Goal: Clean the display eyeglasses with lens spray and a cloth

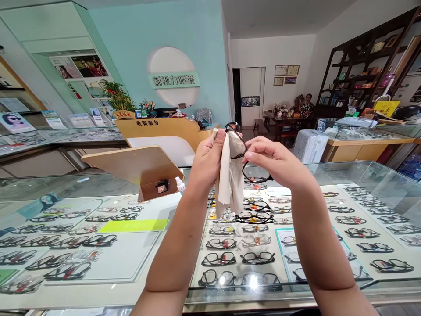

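Note:
A pair of black-framed eyeglasses (257, 181) is held up in front of me, tilted on end, between both hands. My left hand (208, 160) is closed on a beige cleaning cloth (226, 184), thumb on top, where the cloth lies against the upper lens. The cloth's loose part hangs down with a zigzag edge. My right hand (276, 160) pinches the frame near its middle with thumb and fingers. The left fingers behind the cloth are partly hidden. Below the hands, a glass display case (329, 169) contains many eyeglasses in rows.
On the glass to the left stand a tilted board (121, 164), perhaps a mirror, and a small white bottle (180, 184). Beyond are a wooden reception counter (180, 131), a plastic-wrapped stack (309, 142) and another display counter (371, 142). A person (307, 107) sits by a far table.

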`<state>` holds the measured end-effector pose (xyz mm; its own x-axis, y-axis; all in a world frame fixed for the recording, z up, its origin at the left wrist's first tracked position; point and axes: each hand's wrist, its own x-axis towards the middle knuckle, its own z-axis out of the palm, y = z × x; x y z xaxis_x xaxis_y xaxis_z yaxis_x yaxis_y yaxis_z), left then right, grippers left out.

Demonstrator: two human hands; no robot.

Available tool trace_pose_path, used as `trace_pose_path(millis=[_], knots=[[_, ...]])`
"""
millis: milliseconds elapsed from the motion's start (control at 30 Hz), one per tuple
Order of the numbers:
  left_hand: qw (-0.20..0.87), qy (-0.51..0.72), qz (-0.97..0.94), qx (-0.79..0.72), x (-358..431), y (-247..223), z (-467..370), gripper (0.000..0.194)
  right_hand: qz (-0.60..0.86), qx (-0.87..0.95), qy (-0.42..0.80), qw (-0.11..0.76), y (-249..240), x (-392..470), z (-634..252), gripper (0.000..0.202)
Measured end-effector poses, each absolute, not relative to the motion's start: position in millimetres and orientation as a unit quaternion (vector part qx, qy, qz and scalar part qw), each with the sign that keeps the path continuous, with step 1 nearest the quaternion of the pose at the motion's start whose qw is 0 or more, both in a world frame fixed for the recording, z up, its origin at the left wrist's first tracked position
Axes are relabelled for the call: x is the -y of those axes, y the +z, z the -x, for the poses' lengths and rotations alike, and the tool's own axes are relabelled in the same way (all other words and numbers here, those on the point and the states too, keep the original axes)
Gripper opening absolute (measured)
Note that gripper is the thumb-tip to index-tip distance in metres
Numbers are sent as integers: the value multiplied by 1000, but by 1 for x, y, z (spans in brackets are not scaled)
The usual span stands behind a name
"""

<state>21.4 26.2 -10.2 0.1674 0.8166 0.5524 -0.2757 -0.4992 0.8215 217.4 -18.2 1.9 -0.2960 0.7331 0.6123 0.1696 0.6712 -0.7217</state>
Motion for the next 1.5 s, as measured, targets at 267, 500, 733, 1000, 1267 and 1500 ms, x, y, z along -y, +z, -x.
trace_pose_path(millis=[267,500,733,1000,1267,1500], knots=[[434,647,-594,-202,-33,-10,-17,51,270,749,354,491,0,7,-221,35],[483,540,-670,-164,-37,-9,-6,55,268,711,408,506,3,6,-225,32],[363,656,-639,-169,-26,-14,-30,48,234,727,453,459,3,9,-221,42],[380,675,-604,-186,-14,-13,-35,63,205,732,482,436,-1,5,-214,40],[450,500,-726,-139,-34,-9,6,42,230,702,493,459,5,8,-227,29],[397,527,-743,-114,-25,-7,-4,47,201,698,529,439,2,6,-225,29]])
